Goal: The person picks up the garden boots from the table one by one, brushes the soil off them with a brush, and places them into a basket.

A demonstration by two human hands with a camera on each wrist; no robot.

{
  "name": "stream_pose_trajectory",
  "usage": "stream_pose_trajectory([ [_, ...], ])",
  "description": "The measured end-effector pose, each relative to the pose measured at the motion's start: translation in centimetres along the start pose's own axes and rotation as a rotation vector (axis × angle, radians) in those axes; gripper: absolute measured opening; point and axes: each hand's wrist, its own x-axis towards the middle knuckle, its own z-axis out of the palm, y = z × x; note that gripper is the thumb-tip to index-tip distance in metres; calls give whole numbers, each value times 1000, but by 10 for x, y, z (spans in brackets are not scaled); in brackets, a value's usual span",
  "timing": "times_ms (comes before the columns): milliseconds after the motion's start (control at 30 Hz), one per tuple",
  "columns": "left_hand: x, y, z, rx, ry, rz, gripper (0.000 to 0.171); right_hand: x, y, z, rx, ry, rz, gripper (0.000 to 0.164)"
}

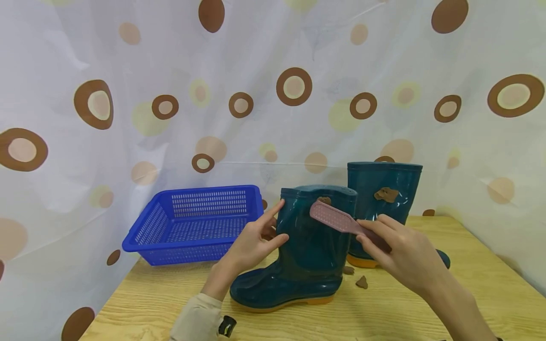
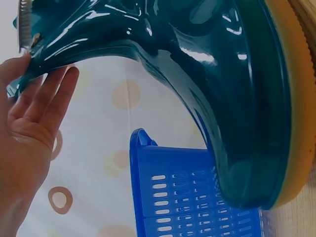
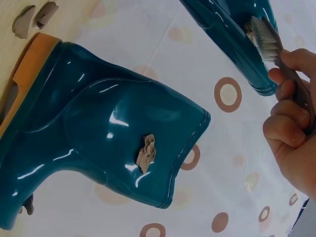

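A dark green rubber rain boot (image 1: 313, 241) stands upright on the table, toe to the left. My left hand (image 1: 251, 241) holds the front of its shaft near the top, the thumb on the near side and other fingers partly hidden behind it. My right hand (image 1: 401, 246) grips the handle of a pink scrubbing brush (image 1: 332, 217). The pale bristles (image 3: 264, 39) press against the upper shaft, beside a brown mud-like clump (image 1: 324, 200). Behind to the right stands a second rain boot (image 3: 113, 118), with another brown clump (image 3: 146, 154) stuck on its shaft.
A blue plastic basket (image 1: 149, 213) with slotted walls sits at the back left of the wooden table (image 1: 141, 308). Loose brown pieces (image 1: 361, 282) lie on the tabletop between the boots. A patterned white curtain (image 1: 264, 57) hangs behind everything.
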Motion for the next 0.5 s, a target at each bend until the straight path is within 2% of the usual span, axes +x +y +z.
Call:
stream_pose_trajectory([
  [333,1,2,4,-1,38,7,75,-6,3,-1,-3,7,-12,23],
  [500,2,4,4,15,48,17,74,-7,3,-4,34,37,-16,29],
])
